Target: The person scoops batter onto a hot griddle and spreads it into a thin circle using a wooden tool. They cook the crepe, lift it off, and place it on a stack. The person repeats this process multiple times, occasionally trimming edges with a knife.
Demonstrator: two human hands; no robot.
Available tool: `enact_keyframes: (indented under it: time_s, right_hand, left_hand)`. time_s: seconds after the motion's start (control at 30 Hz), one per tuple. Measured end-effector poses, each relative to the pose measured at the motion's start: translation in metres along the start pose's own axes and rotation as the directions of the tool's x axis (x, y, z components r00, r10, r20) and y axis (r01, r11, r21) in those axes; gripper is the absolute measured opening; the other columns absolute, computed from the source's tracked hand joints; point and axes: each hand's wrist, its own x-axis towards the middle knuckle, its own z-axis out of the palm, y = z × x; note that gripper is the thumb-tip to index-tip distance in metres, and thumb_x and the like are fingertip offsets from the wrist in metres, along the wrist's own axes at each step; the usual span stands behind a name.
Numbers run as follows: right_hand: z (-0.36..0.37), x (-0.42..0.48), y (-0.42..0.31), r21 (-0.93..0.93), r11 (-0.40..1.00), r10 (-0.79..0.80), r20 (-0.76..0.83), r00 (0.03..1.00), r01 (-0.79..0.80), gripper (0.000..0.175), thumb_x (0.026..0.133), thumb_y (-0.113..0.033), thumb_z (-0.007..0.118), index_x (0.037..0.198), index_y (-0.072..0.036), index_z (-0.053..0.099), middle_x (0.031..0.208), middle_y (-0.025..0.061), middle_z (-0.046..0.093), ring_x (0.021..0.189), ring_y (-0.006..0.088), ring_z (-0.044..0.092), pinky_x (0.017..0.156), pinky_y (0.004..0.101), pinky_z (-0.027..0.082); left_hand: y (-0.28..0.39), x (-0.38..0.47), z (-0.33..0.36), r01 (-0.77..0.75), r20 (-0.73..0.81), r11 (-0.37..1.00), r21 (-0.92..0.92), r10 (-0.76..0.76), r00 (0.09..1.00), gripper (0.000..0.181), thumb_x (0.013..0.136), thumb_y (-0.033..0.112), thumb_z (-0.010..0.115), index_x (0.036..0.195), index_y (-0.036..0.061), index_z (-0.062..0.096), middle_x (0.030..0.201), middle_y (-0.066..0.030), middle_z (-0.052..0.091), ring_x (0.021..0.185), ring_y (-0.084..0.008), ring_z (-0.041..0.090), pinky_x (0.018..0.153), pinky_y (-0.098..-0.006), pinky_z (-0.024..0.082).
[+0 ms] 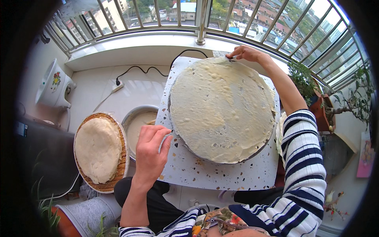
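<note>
A large thin round flatbread (222, 109) covers a round dark griddle (192, 152) on a speckled white table (207, 177). My right hand (244, 53) is at the far edge of the flatbread, its fingertips closed on a small dark item, perhaps a scraper, too small to name. My left hand (154, 151) hovers near the griddle's left rim, thumb and forefinger apart, holding nothing. Left of it stands a metal pot of pale batter (135, 127), partly hidden by the hand. Further left, cooked flatbreads (99, 149) lie piled on a round woven tray (122, 166).
A black cord (142, 68) runs from a power strip (117, 86) behind the table. Metal railings (201, 26) line the window ahead. Potted plants (321, 112) stand at the right, a white floral stool (54, 84) at the left, and a grey patterned pot (91, 211) at the lower left.
</note>
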Motion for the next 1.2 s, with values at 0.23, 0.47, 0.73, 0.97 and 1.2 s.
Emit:
enact_keyframes:
  time_s: [0.23,0.47,0.73,0.97,1.2]
  right_hand:
    - [-0.016,0.007,0.0,-0.061,0.997,-0.035,0.016,0.999,0.036,0.041,0.088,-0.002,0.061,0.124,-0.021,0.068,0.104,0.0056,0.064,0.098,0.0212,0.056,0.096,0.0367,0.047]
    - [0.0,0.035,-0.012,0.037,0.99,-0.139,0.039,0.989,0.138,0.039,0.089,-0.003,0.061,0.124,-0.019,0.068,0.112,0.005,0.062,0.105,0.0217,0.056,0.099,0.0355,0.047]
    - [-0.01,0.022,-0.018,-0.218,0.976,-0.054,-0.223,0.973,0.004,0.034,0.092,-0.01,0.06,0.122,-0.026,0.069,0.12,0.0065,0.067,0.107,0.0236,0.062,0.092,0.0354,0.049]
    - [0.03,0.012,-0.092,-0.586,0.767,0.093,-0.302,0.949,-0.262,0.038,0.089,-0.009,0.049,0.115,-0.027,0.072,0.112,0.0073,0.07,0.1,0.026,0.067,0.077,0.0391,0.054]
    - [0.056,0.033,-0.184,-0.46,0.876,0.099,-0.126,0.987,-0.147,0.039,0.091,-0.008,0.048,0.114,-0.027,0.073,0.115,0.0053,0.07,0.103,0.0232,0.066,0.083,0.0384,0.053]
  left_hand:
    - [-0.002,-0.004,-0.005,-0.018,-0.007,1.0,0.009,0.018,1.0,0.017,0.079,-0.001,0.071,0.095,0.0,0.065,0.097,-0.0111,0.063,0.093,-0.0291,0.057,0.081,-0.0387,0.048]
    - [-0.006,-0.004,-0.009,-0.006,-0.005,1.0,-0.003,0.006,1.0,0.019,0.078,-0.001,0.071,0.096,-0.0004,0.065,0.097,-0.0116,0.062,0.093,-0.0295,0.057,0.081,-0.0391,0.048]
    - [-0.007,-0.007,-0.014,0.001,-0.008,1.0,-0.022,-0.002,1.0,0.018,0.078,-0.002,0.071,0.095,-0.0007,0.065,0.096,-0.0116,0.062,0.093,-0.0292,0.057,0.081,-0.0386,0.048]
    - [-0.009,-0.012,-0.024,-0.015,-0.055,0.998,-0.062,0.012,0.998,0.014,0.08,0.0,0.07,0.093,-0.0005,0.065,0.094,-0.0105,0.062,0.092,-0.029,0.057,0.08,-0.0389,0.048]
    - [-0.015,-0.018,-0.034,-0.019,-0.126,0.996,-0.087,0.008,0.992,0.012,0.081,0.001,0.069,0.092,0.0,0.065,0.094,-0.0102,0.063,0.093,-0.0286,0.057,0.079,-0.039,0.048]
